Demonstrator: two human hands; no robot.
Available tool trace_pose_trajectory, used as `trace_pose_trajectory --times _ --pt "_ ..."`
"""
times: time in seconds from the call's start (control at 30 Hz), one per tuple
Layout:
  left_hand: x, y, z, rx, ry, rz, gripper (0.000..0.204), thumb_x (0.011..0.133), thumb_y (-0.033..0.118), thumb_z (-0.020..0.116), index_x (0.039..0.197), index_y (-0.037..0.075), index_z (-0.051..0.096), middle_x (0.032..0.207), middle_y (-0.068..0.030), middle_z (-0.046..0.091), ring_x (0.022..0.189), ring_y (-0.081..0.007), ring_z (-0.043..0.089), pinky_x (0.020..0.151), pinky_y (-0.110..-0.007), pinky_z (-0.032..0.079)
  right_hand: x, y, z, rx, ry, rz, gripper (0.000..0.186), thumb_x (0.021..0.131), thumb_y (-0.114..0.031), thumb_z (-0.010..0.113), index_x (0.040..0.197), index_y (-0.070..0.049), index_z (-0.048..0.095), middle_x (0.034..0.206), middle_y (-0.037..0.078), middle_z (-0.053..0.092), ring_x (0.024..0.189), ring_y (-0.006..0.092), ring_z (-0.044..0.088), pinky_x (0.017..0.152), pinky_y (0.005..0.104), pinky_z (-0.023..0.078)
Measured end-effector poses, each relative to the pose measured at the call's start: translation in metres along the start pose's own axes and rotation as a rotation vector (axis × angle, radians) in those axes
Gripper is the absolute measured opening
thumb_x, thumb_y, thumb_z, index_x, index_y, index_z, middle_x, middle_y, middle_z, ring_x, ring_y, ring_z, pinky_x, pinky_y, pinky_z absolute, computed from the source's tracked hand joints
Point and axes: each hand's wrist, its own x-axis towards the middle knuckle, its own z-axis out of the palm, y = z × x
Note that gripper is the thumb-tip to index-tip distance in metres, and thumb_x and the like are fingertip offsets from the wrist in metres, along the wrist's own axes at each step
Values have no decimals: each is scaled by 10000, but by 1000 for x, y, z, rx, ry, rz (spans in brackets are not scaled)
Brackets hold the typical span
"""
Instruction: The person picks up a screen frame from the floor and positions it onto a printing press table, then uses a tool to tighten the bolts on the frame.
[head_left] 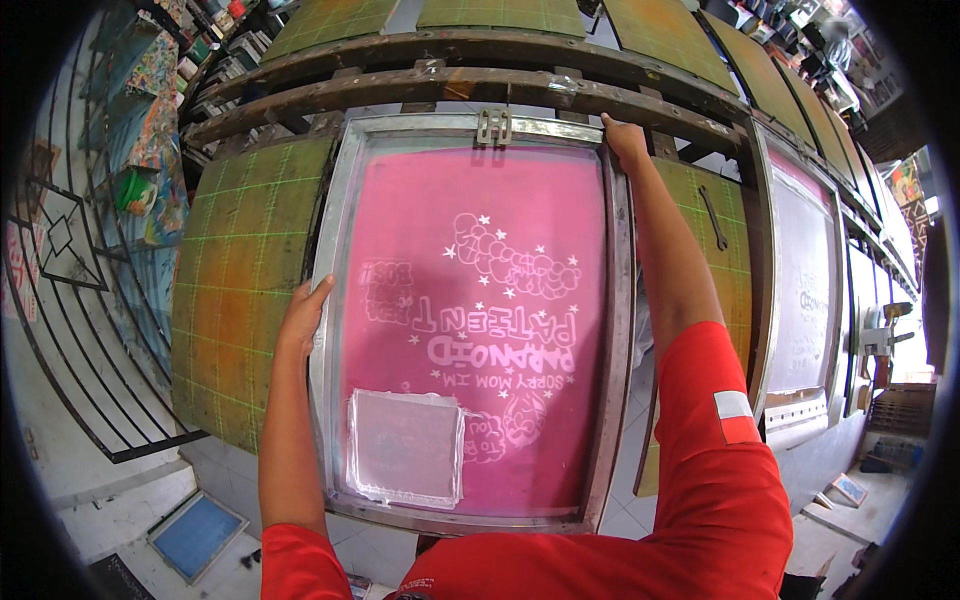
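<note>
One aluminium-coloured screen-printing frame (621, 300), pink mesh (400, 210), between green gridded boards (250, 270). Left hand (302, 318): clamped on left side. Right hand (627, 145): clamped at upper-right corner, fingers partly hidden. Advisable: even support, thumbs off mesh.

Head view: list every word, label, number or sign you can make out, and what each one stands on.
I won't copy wording out, only where it stands:
Pink screen: pale lettering among small stars, partly legible.
Grey screen at right: faint lettering, too blurred to read.
Red shirt: small pale print at the lower edge, too small to read.
Dark panel at lower left: pale marks, too small to read.
</note>
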Motion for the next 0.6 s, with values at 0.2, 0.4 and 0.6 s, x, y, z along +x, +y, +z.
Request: trace_pose_trajectory --times 0.2,0.4,0.6 --pt "0 -4 -4 2 13 -4 629 901 414 614 1288 -66 491 1214 -164 595 1119 -214 554 979 -319 392 -13 -7 0 77 27 9 553 739 -430 689 902 99 680 993 267 669 994 356 649 843 369 485" --pt "-8 8 7 -10 34 -10 568 907 392 613 1251 -53 531 1156 -146 623 1050 -194 582 923 -306 430 -12 -8 -3 -85 45 -80 511 724 -432 682 866 59 700 951 253 677 951 375 653 823 396 497" --pt "-7 5 4 -38 24 3 503 915 373 608 1200 -40 573 1085 -123 652 967 -174 609 866 -293 460 -21 -11 -5 -86 103 -22 486 754 -452 648 861 18 714 959 248 674 946 382 648 831 413 496"
